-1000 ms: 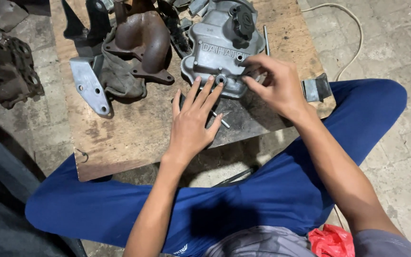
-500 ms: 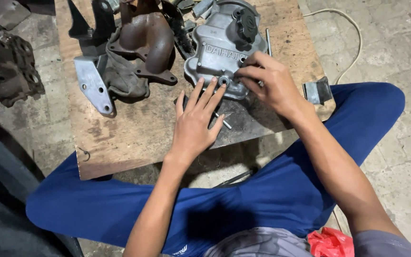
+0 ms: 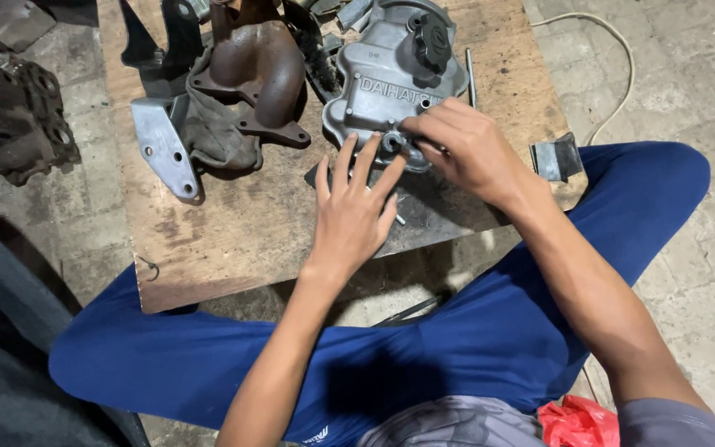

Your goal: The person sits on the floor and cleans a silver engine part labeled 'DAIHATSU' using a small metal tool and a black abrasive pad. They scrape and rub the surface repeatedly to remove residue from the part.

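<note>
A person in blue trousers (image 3: 473, 331) is sitting with a wooden board (image 3: 208, 240) lying across the lap and filling the upper middle of the frame. A grey metal engine cover (image 3: 382, 79) is resting at the top centre of the board, its lower end pointing toward the person. The left hand (image 3: 353, 215) is lying flat at the centre of the frame, fingers spread and released, the fingertips (image 3: 367, 153) touching the cover's lower edge and gripping nothing. The right hand (image 3: 465, 149), just right of centre, is bending over the same lower edge with its fingers curled and pinching at a small round fitting (image 3: 391, 142) there; whether anything is being held between them cannot be told. A small bolt (image 3: 400, 219) is lying on the board just beside the left hand. A rusty brown pipe piece (image 3: 262, 74) and a grey flat bracket (image 3: 163, 157) are sitting on the board at the upper left, well apart from both hands. A dark engine part (image 3: 14, 124) is lying on the paved floor at the far left, and a white cable (image 3: 614, 66) is curving along the upper right.
</note>
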